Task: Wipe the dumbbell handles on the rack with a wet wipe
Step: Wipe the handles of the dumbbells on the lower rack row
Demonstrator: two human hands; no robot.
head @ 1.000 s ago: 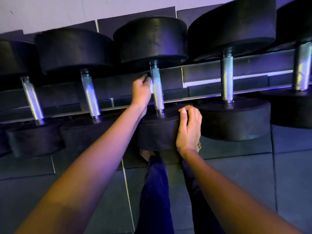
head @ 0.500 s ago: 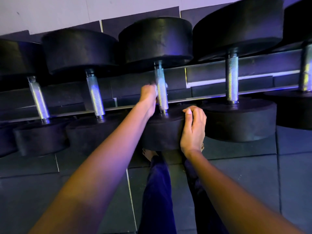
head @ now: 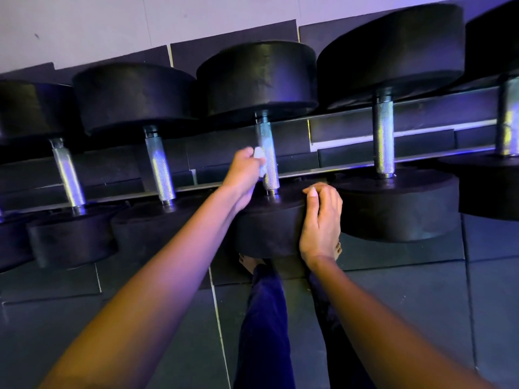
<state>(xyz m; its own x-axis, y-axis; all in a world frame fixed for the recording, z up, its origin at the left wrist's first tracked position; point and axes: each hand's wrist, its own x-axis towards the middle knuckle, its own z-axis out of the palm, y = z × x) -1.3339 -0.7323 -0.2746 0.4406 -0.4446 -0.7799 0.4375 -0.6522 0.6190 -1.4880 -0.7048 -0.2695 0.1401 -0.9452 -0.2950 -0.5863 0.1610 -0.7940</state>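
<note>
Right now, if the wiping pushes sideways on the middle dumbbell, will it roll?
Probably not. The middle dumbbell looks heavy, with thick heads, so light wiping by the left hand with the wet wipe shouldn't shift it. Round heads could roll, but the right hand grips its near head and neighbours sit close.

Pale wall [head: 84, 23], dark wall panels [head: 233, 35], grey tiled floor [head: 421, 304], violet light
</note>
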